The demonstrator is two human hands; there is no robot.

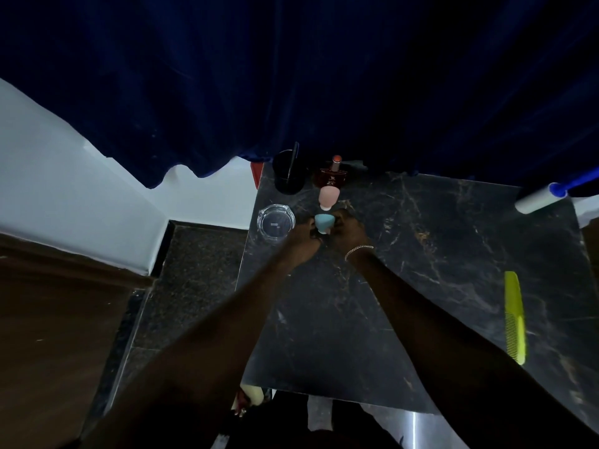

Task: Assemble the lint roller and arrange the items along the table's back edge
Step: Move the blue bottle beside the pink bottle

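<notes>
Both my hands meet at the left part of a dark marble table (421,270). My left hand (303,238) and my right hand (348,231) close around a teal makeup sponge (323,222) from either side. Just behind it stands a pink makeup sponge (328,197). A lint roller (539,198), white roll with a blue handle, lies at the table's back right corner, far from both hands. A yellow-green comb (515,315) lies near the right edge.
At the back left stand a black cup (288,173) with a stick in it and a dark red perfume bottle (332,176). A clear glass ashtray (275,222) sits by the left edge. A dark blue curtain (291,76) hangs behind the table.
</notes>
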